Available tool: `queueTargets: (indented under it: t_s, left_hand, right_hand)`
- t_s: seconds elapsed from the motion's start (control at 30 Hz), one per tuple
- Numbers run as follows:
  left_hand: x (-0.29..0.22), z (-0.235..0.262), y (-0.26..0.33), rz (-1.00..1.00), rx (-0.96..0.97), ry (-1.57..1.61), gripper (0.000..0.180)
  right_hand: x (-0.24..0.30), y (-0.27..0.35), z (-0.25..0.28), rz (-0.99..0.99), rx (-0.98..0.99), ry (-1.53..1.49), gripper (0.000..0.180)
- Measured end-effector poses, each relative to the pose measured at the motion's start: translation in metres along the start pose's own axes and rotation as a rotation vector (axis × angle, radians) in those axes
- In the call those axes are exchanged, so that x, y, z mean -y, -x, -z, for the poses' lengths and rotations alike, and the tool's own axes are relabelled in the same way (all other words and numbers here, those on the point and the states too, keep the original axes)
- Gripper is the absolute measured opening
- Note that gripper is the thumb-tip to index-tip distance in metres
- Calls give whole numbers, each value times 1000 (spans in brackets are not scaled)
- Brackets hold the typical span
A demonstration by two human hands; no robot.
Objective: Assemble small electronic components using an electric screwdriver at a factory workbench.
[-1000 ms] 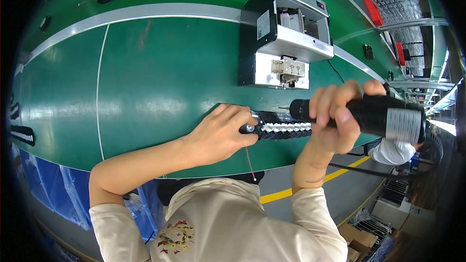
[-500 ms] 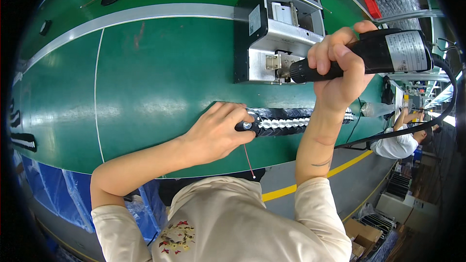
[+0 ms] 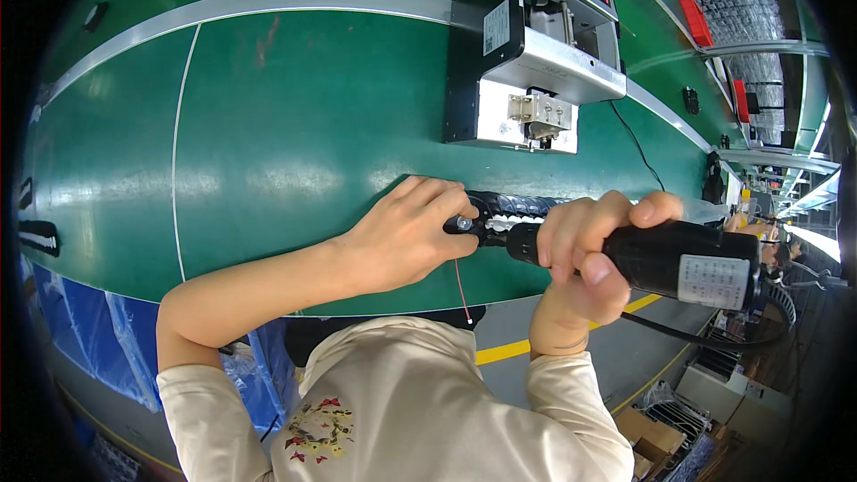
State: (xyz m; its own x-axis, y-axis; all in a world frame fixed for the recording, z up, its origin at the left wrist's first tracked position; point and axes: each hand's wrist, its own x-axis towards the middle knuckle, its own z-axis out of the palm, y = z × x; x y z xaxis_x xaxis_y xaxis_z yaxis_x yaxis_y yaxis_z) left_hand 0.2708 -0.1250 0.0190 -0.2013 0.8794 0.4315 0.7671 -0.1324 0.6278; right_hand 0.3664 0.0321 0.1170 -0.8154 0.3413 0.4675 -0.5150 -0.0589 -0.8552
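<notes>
My left hand (image 3: 406, 236) rests on the green bench (image 3: 286, 134) and pinches the left end of a long black part (image 3: 527, 207) with a row of white pieces in it. My right hand (image 3: 585, 259) grips a black electric screwdriver (image 3: 678, 259) with a white label, held level. Its tip points left and meets the black part right beside my left fingers. A thin red wire (image 3: 461, 290) hangs down from the part toward my chest.
A black and silver box machine (image 3: 527, 45) stands on the bench just beyond the hands, with a cable running off to its right. A white stripe (image 3: 174, 170) crosses the bench at left. Cardboard boxes (image 3: 652, 437) and a yellow floor line lie below right.
My right hand has brought the screwdriver down from the box machine's front to the black part by my left fingers. My left hand has stayed on the part.
</notes>
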Motion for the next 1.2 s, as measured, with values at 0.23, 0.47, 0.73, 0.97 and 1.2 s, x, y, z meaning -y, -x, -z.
queueTargets:
  t_s: [0.23, 0.47, 0.73, 0.97, 1.2]
  left_hand:
    - [-2, 2, 0, 22, 3, 24, 29]
    - [-4, 5, 0, 35, 38, 53, 31]
    - [-9, 9, -2, 44, -9, 71, 25]
    - [-10, 12, -4, 33, -35, 35, 34]
    - [-11, 108, -6, 289, 66, -197, 45]
  right_hand:
    - [-5, 15, -8, -3, -6, 43, 45]
    - [-9, 18, -3, 68, 158, 80, 43]
    - [4, 13, -10, -17, 59, -51, 55]
    - [70, -36, 12, 231, 75, 3, 67]
    - [-20, -27, 22, 219, -122, 69, 42]
